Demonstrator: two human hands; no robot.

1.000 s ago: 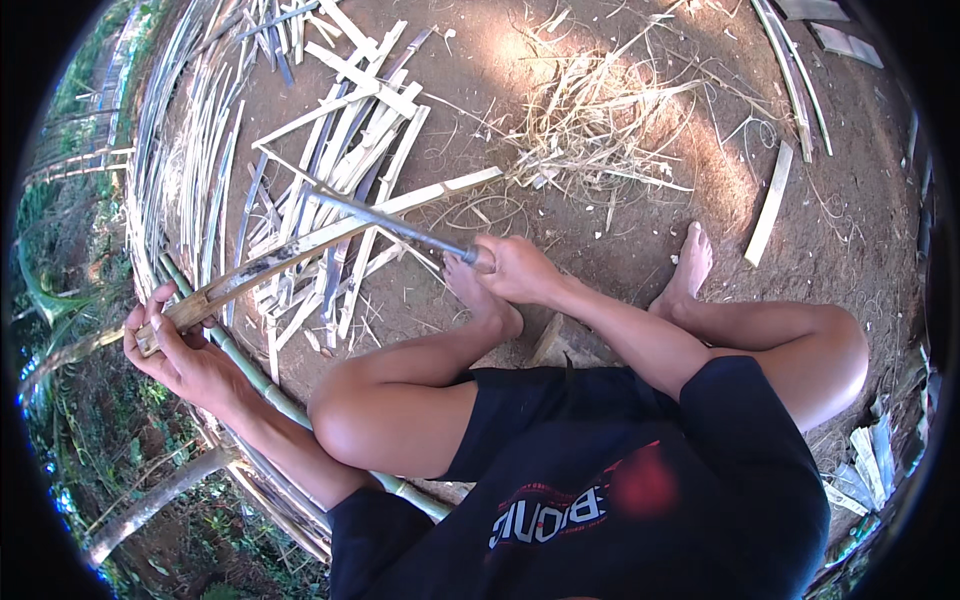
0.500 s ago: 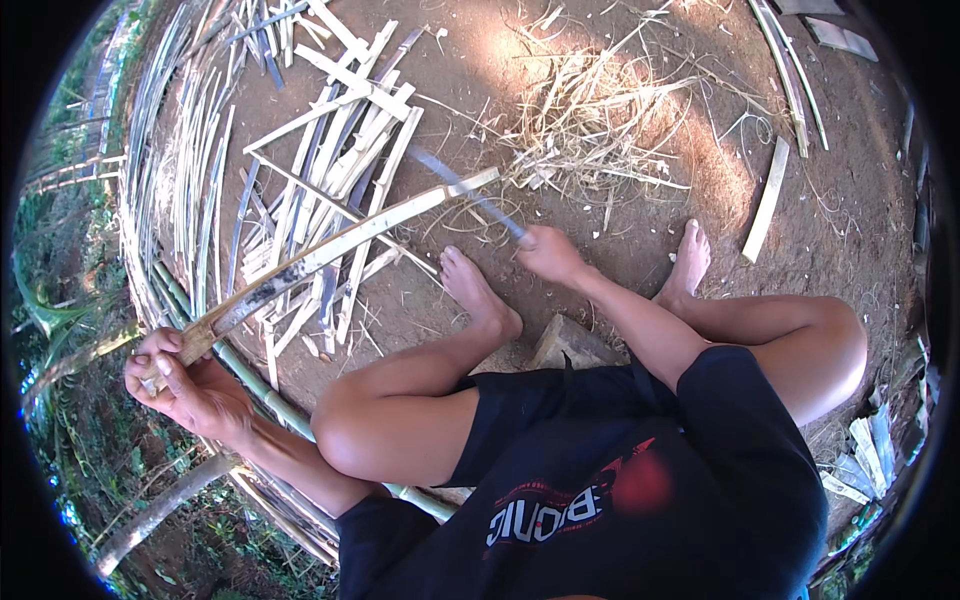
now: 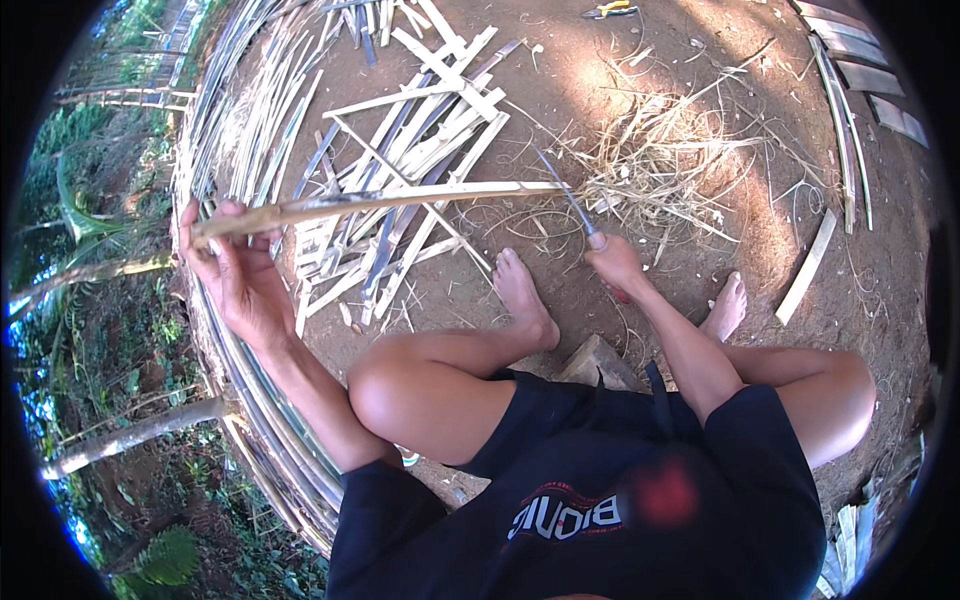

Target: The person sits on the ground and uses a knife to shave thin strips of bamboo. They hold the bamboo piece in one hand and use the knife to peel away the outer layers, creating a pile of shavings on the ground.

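Observation:
In my left hand (image 3: pixel 240 275), fingers curled round its near end, is a long split bamboo strip (image 3: pixel 380 200) that reaches across to the right, nearly level. My right hand (image 3: pixel 615 265) grips a knife (image 3: pixel 568 190) by its handle; a bit of red shows below the fist. The narrow blade points up and to the left. It crosses the strip's far end, and I cannot tell whether they touch. Beneath the strip lies a loose pile of pale split bamboo pieces (image 3: pixel 425 130).
Thin bamboo shavings (image 3: pixel 660 165) lie heaped on the dirt beyond my right hand. Yellow-handled pliers (image 3: pixel 610 9) are at the far edge. A wooden block (image 3: pixel 600 365) sits between my legs. One flat strip (image 3: pixel 806 268) lies at right; long bamboo poles (image 3: pixel 270 395) run along the left.
The view has shifted, bringing the pliers into sight. My left hand has risen relative to my knee, and the bamboo strip has swung from slanting to nearly level and rolled. The knife stays at its far end.

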